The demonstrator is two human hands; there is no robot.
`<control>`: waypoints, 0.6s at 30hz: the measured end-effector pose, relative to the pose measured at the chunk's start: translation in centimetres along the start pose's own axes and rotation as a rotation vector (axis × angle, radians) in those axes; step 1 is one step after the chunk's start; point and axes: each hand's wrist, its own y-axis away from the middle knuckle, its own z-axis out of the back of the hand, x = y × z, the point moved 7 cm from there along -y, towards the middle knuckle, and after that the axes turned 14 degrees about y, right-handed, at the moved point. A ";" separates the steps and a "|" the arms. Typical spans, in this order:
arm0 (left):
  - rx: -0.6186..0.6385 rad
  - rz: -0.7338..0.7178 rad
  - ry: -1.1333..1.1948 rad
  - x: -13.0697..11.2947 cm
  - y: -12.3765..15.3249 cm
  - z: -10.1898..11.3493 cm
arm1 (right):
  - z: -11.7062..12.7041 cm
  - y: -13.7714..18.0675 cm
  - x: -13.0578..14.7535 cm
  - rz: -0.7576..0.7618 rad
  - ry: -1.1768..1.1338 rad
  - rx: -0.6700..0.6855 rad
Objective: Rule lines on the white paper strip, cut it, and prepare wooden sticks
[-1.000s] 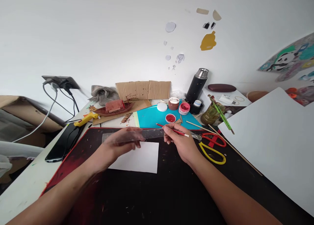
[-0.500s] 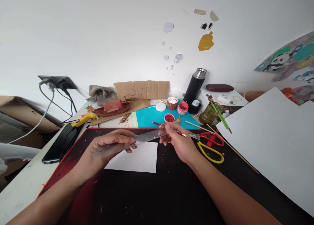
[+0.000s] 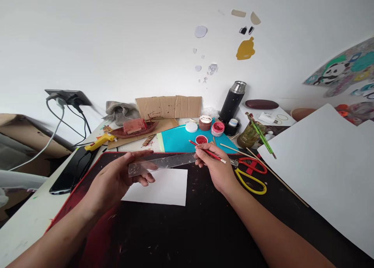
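A clear plastic ruler [image 3: 163,163] is held level above a white sheet of paper [image 3: 163,188] on the black mat [image 3: 187,229]. My left hand [image 3: 119,178] cups the ruler's left end, palm up, with fingers loosely curled under it. My right hand [image 3: 214,166] pinches the ruler's right end and also grips a red paintbrush [image 3: 208,152] that points right across its fingers. Just beyond my right hand sits a lid of red paint [image 3: 201,140] on a turquoise sheet [image 3: 187,141].
Red-and-yellow scissors [image 3: 249,174] and long wooden sticks [image 3: 263,166] lie right of my right hand. Paint jars [image 3: 212,126], a black flask [image 3: 233,101], a brush jar [image 3: 249,135], a red model boat [image 3: 134,128], a yellow glue gun [image 3: 97,142] and a phone [image 3: 73,168] ring the mat. A large white sheet [image 3: 327,170] lies right.
My left hand has turned palm up and slid along the ruler, which now lies nearly level after tilting. My right hand lifted slightly; the brush handle now points toward the red paint lid.
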 end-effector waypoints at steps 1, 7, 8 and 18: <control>0.016 -0.007 0.001 -0.1 0.1 0.1 | 0.0 0.0 0.0 0.002 0.004 -0.005; -0.018 -0.072 -0.313 -0.5 0.7 1.1 | 0.0 0.1 -0.2 0.006 0.060 0.013; -0.028 -0.081 -0.377 -0.6 0.6 1.3 | -0.1 0.1 -0.3 0.000 0.074 0.025; 0.127 0.091 -0.728 1.4 1.5 3.5 | 0.1 0.0 -0.1 0.042 0.066 0.034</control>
